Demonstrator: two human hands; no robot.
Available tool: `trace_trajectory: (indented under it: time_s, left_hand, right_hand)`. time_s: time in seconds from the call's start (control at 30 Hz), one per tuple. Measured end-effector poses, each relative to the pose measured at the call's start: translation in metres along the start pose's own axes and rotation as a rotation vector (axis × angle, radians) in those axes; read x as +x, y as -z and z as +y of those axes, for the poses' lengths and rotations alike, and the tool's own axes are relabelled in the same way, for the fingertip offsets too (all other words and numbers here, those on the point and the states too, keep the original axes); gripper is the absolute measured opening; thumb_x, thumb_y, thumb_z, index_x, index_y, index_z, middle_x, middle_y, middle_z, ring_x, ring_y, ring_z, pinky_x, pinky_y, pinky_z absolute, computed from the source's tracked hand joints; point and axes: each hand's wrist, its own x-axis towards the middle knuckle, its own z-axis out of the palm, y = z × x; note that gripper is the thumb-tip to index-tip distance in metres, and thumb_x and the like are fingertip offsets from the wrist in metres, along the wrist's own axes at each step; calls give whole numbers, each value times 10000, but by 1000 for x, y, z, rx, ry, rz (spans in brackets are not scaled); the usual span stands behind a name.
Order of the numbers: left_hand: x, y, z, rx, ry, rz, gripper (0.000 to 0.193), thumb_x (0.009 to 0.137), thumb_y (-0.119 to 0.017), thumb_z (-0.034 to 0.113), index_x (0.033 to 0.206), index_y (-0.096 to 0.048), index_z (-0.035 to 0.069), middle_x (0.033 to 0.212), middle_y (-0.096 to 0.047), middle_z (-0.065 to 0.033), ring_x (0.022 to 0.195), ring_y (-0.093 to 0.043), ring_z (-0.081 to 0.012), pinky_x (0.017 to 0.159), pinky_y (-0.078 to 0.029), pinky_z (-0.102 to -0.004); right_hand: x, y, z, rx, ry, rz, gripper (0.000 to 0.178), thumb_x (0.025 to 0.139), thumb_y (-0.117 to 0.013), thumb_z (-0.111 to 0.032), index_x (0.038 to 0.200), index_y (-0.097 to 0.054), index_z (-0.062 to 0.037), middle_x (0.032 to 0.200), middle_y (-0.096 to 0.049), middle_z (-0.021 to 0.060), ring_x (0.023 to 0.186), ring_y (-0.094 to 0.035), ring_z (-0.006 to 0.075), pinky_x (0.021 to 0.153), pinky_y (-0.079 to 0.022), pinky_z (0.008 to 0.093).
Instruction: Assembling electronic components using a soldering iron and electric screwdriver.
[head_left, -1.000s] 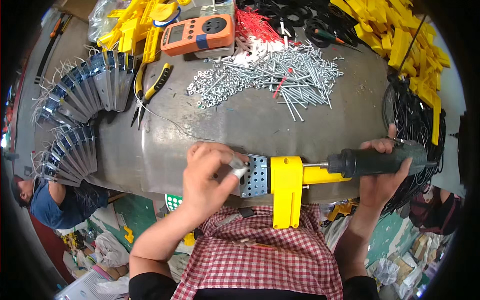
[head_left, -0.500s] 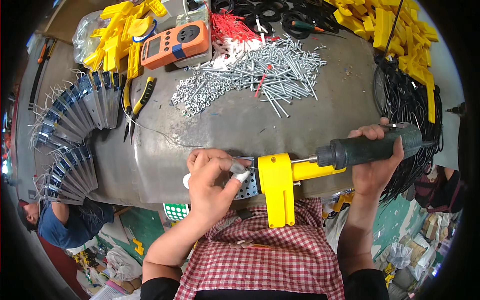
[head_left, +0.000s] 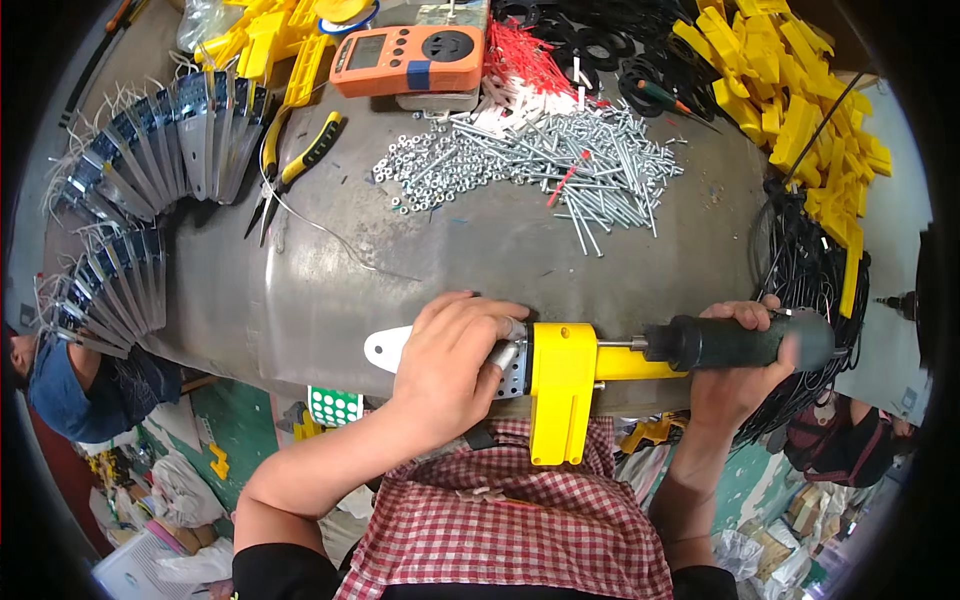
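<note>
My left hand (head_left: 445, 365) is closed around a perforated metal plate (head_left: 511, 378), its fingertips at the edge of a yellow plastic bracket (head_left: 562, 395). A white rounded tab (head_left: 384, 349) with a hole sticks out to the left from under that hand. My right hand (head_left: 730, 390) grips a dark electric screwdriver (head_left: 715, 343) lying level. The screwdriver's bit (head_left: 622, 343) points left and meets the bracket's right side. A bolt end juts from the bracket just below the bit. My left palm and fingers hide much of the plate.
Bolts (head_left: 610, 165) and nuts (head_left: 430, 170) lie in a heap beyond my hands. Pliers (head_left: 290, 175), an orange meter (head_left: 405, 62) and fanned metal strips (head_left: 210, 140) are to the left. Yellow parts (head_left: 800, 110) and black cables (head_left: 790, 270) crowd the right. A person (head_left: 85, 390) is at far left.
My left hand has flattened over the plate, and more of the white tab shows beside it. The bit remains at the bracket. The whole view has shifted, with the table appearing higher.
</note>
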Motion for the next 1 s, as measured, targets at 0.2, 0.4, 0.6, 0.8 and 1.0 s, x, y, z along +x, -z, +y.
trace_trajectory:
  time_s: [0.2, 0.4, 0.6, 0.8, 1.0]
  left_hand:
    - [-1, -2, -6, -32, 24, 34, 319, 618, -623, -58, 901, -515, 44, 1028, -627, -88, 933, -578, -307, 852, -427, -429]
    - [3, -4, -8, -29, -3, 79, 266, 617, -617, -74, 800, -462, 42, 996, -659, -107, 885, -600, -308, 792, -437, -401]
    - [3, -1, -6, 6, 51, 35, 229, 636, -618, -45, 790, -473, 44, 995, -660, -102, 889, -598, -290, 821, -419, -390]
    - [1, 12, -20, -197, -61, -109, 620, 642, -736, 168, 1174, -450, 27, 1092, -639, -82, 996, -554, -319, 926, -379, -419]
    - [-1, 14, -17, 56, -66, -178, 826, 594, -784, 187, 1268, -354, -19, 1196, -607, -63, 1036, -517, -321, 955, -351, -443]
  right_hand:
    - [4, -5, 3, -71, -2, 36, 339, 877, -498, -331, 1126, -445, -107, 850, -471, -1, 846, -490, 148, 875, -395, 371]
    - [7, -3, 4, 12, -28, -39, 331, 880, -485, -339, 1120, -442, -116, 847, -468, -1, 842, -486, 147, 876, -389, 374]
    - [6, -9, 2, -43, 16, -69, 365, 876, -498, -346, 1144, -448, -102, 846, -465, 4, 843, -478, 148, 866, -384, 372]
    - [-13, 1, -24, -79, 32, -45, 442, 893, -489, -372, 1232, -432, -94, 843, -459, 2, 844, -469, 148, 884, -378, 375]
    - [-23, -2, -10, 4, -6, -57, 427, 880, -522, -349, 1216, -451, -96, 828, -445, 1, 823, -451, 151, 896, -369, 377]
